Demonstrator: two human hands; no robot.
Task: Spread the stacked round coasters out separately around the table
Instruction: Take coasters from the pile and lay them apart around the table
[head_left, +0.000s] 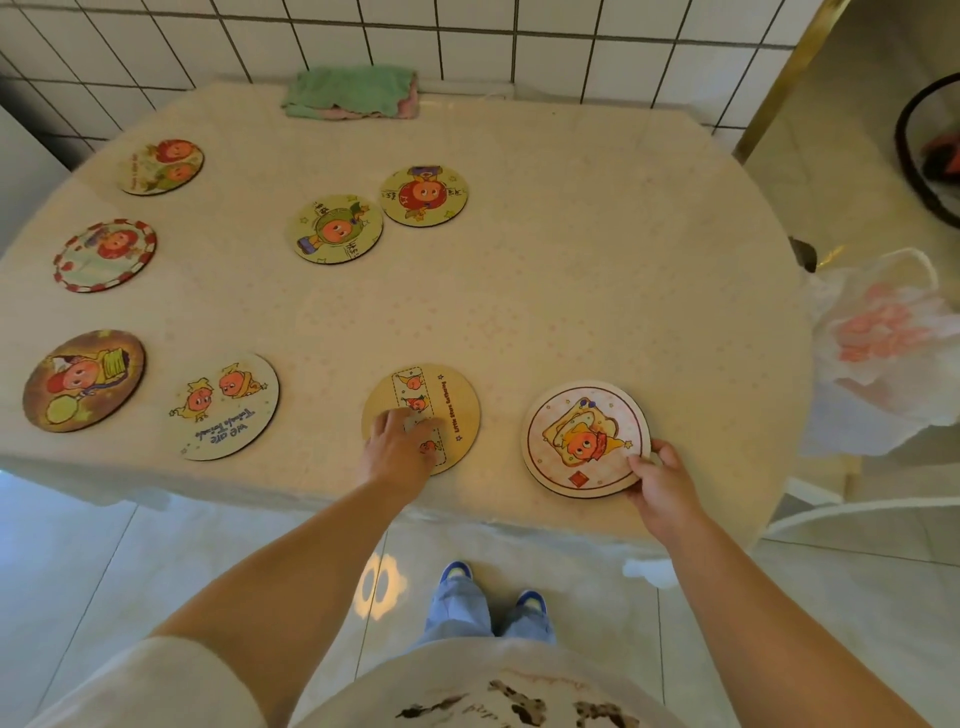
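The round table (597, 270) carries eight round coasters lying separately, six spread across its left half and far middle. A folded green cloth (353, 91) lies at its far edge. The right hand (662, 480) pinches the rim of the pink-bordered coaster (579, 436) near the front edge. The left hand (397, 447) rests relaxed fingers on the tan coaster (447, 402) beside it.

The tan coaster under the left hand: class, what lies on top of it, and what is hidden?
The left hand rests on the tan coaster, fingers spread flat. It covers the lower left of the picture strip; the rest shows.
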